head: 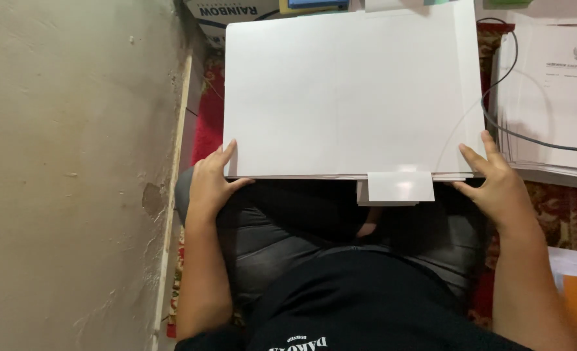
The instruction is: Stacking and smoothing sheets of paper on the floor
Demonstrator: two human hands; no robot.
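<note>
A thick stack of white paper sheets (347, 91) lies in front of me over my crossed legs in dark trousers. My left hand (212, 185) grips its near left corner, thumb underneath, fingers on top. My right hand (496, 185) holds the near right corner the same way. A small white paper tab (399, 187) sticks out from the stack's near edge between my hands.
A beige wall (74, 162) runs along the left. Another pile of printed white documents (555, 97) lies at the right, with a dark cable (516, 130) looping over it. A red patterned carpet (561, 208) covers the floor. A cardboard box (223, 13) stands at the top.
</note>
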